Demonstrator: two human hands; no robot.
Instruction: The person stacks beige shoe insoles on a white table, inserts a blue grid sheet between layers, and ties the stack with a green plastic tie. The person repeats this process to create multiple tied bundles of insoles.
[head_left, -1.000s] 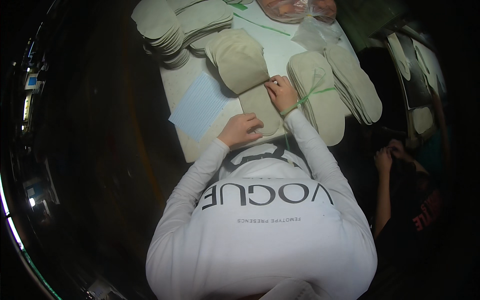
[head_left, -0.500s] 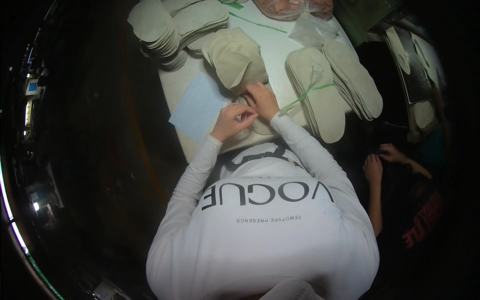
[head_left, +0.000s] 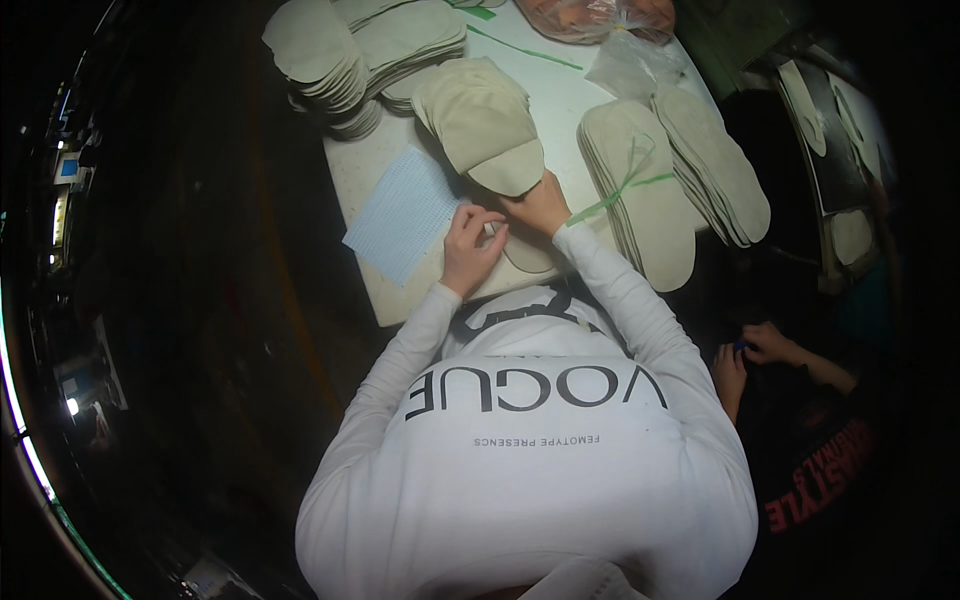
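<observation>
Beige insoles, fanned out in a loose stack (head_left: 468, 105), lie in front of me. The near end of the top insole (head_left: 510, 168) hangs over my right hand (head_left: 543, 208), whose fingers are mostly hidden beneath it. My left hand (head_left: 473, 250) is just left of it, with thumb and forefinger pinched together. A small whitish bit shows at these fingers, too small to name. Under and between the hands, part of another insole (head_left: 530, 252) rests by the table's near edge. A light blue sheet with rows of fine marks (head_left: 402, 215) lies left of my left hand.
More insole stacks (head_left: 310, 45) stand at the far left of the white table (head_left: 545, 100). At right lie insole bundles (head_left: 640, 200), one tied with green ribbon (head_left: 635, 180). A clear bag (head_left: 635, 65) sits at the back. Another person's hands (head_left: 750, 355) show at lower right.
The near end of the top insole now covers my right fingers, which showed before. My left hand has drawn slightly apart from the right. The other person's hands have shifted slightly left and down.
</observation>
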